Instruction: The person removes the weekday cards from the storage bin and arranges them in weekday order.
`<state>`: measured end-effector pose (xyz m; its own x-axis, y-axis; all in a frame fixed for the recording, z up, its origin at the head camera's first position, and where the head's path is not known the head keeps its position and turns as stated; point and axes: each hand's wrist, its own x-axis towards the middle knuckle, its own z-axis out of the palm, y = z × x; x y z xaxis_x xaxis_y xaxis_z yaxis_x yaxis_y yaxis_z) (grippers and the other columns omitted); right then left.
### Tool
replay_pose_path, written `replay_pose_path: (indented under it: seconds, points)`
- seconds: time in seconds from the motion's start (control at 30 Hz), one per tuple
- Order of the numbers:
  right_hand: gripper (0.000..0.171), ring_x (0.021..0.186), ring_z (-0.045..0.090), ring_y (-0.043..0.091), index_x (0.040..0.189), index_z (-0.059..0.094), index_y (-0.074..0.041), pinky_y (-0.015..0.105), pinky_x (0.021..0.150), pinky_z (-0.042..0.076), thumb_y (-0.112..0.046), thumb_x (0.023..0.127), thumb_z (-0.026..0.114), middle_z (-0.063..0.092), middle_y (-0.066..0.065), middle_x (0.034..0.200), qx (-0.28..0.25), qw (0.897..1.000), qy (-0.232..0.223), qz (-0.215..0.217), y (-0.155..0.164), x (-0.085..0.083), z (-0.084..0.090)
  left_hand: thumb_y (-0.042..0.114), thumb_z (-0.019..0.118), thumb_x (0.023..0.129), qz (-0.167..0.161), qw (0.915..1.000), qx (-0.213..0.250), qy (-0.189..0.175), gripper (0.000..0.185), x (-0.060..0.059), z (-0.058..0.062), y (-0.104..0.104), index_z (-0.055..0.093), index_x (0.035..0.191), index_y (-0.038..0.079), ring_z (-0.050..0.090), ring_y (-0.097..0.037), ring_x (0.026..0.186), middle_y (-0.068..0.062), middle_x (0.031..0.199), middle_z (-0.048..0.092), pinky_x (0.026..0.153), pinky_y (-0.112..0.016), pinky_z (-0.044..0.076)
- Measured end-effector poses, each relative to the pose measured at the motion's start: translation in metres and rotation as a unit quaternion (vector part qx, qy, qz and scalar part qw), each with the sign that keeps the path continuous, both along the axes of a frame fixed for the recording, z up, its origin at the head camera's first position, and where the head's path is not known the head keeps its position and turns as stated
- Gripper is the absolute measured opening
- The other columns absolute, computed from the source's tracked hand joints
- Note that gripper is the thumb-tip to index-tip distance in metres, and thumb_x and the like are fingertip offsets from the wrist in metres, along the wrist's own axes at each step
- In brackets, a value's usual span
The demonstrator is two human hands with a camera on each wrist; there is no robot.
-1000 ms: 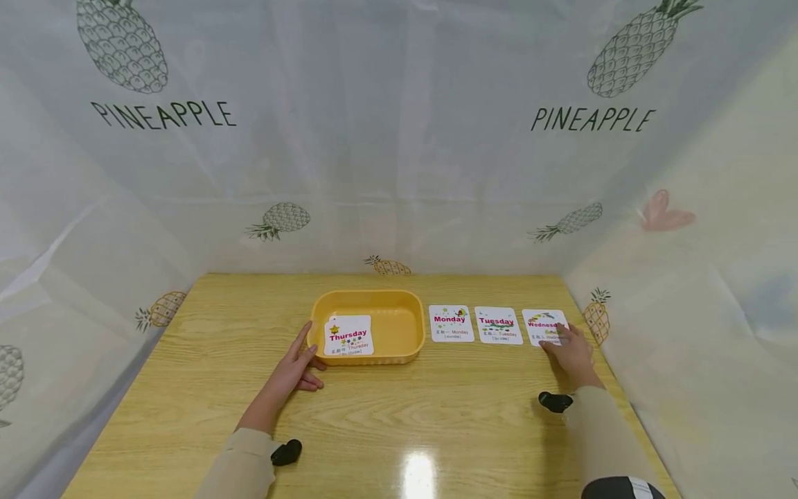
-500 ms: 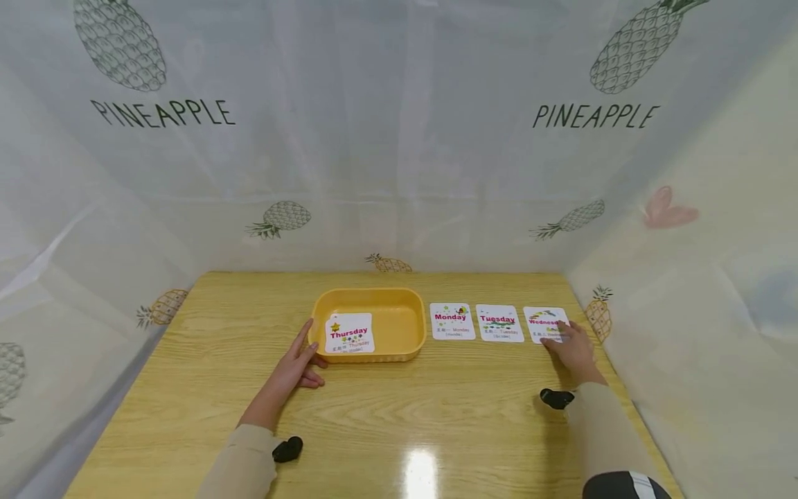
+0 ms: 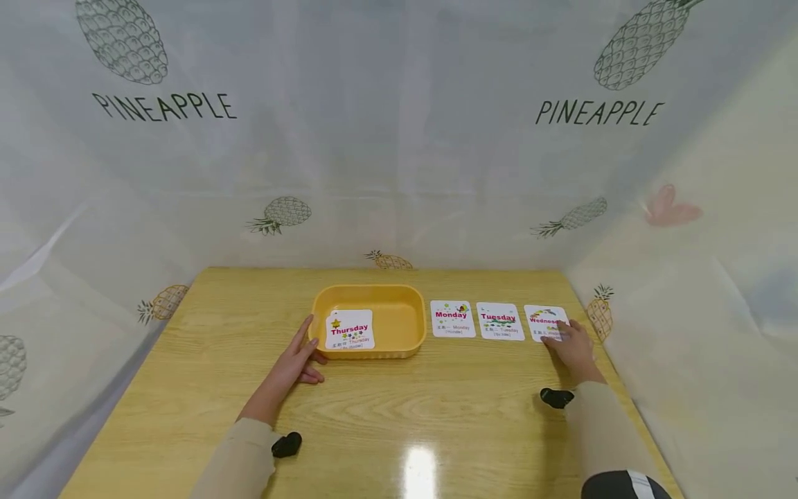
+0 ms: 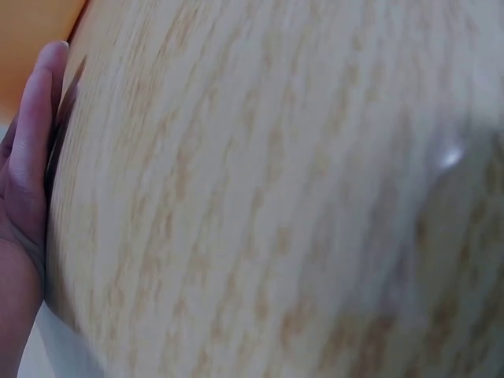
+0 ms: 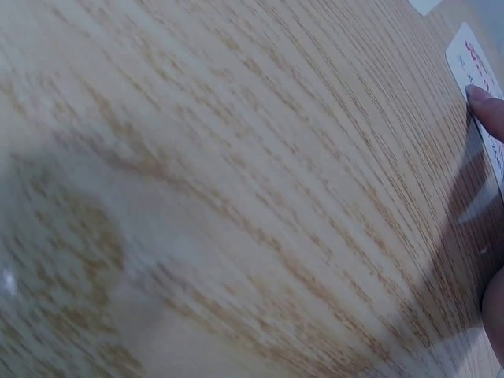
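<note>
A yellow tray (image 3: 408, 298) stands mid-table with a "Thursday" card (image 3: 350, 328) leaning at its front left corner. My left hand (image 3: 298, 357) lies flat on the wood, fingers straight, its tips against the tray's left front wall. To the tray's right lie three cards in a row: "Monday" (image 3: 451, 318), "Tuesday" (image 3: 499, 321) and "Wednesday" (image 3: 544, 321). My right hand (image 3: 570, 348) rests on the Wednesday card's near right corner, a fingertip (image 5: 487, 110) pressing its edge (image 5: 471, 59) in the right wrist view.
The wooden table (image 3: 399, 409) is walled on three sides by a pale pineapple-print curtain (image 3: 399, 138). Black wrist cameras sit at both cuffs (image 3: 287, 443) (image 3: 556, 397). Bare wood lies in front of the tray and cards.
Both hands keep their places on the tray and the Wednesday card. Only the view has shifted slightly.
</note>
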<state>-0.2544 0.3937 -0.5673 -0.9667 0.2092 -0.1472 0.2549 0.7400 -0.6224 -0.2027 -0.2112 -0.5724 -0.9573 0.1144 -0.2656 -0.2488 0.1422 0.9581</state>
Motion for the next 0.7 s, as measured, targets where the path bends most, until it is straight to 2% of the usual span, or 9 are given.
replay_pose_path:
  seconds: [0.3,0.5,0.7]
  points:
    - [0.075,0.134,0.003,0.062,0.147,0.031,0.008,0.075,0.103,0.004,-0.035,0.094,0.063,0.008,0.032,0.155,0.001,1.000,0.001,0.009,0.0059,0.0040,-0.0048,0.047,0.045,0.102,-0.001,1.0000,-0.003,-0.009,0.063,-0.0031,-0.0013,0.0005,0.008,0.153,0.050,0.069,-0.032,0.063,-0.020,0.095,0.065,0.057,-0.038,0.059]
    - [0.076,0.135,0.002,0.060,0.148,0.029,0.007,0.075,0.103,0.002,-0.037,0.095,0.063,0.006,0.031,0.155,0.000,1.000,-0.018,0.015,0.0077,0.0052,-0.0049,0.049,0.045,0.102,-0.003,0.9999,-0.003,-0.013,0.063,-0.0018,-0.0012,0.0011,0.008,0.153,0.051,0.069,-0.032,0.064,-0.018,0.094,0.065,0.057,-0.038,0.059]
    - [0.075,0.136,0.001,0.060,0.148,0.028,0.008,0.073,0.105,0.004,-0.033,0.095,0.062,0.004,0.033,0.155,-0.010,1.000,-0.002,0.027,0.0079,0.0064,-0.0013,0.048,0.045,0.102,-0.001,0.9999,0.006,-0.013,0.063,-0.0012,-0.0009,0.0029,0.009,0.152,0.052,0.069,-0.031,0.064,-0.019,0.096,0.064,0.057,-0.036,0.058]
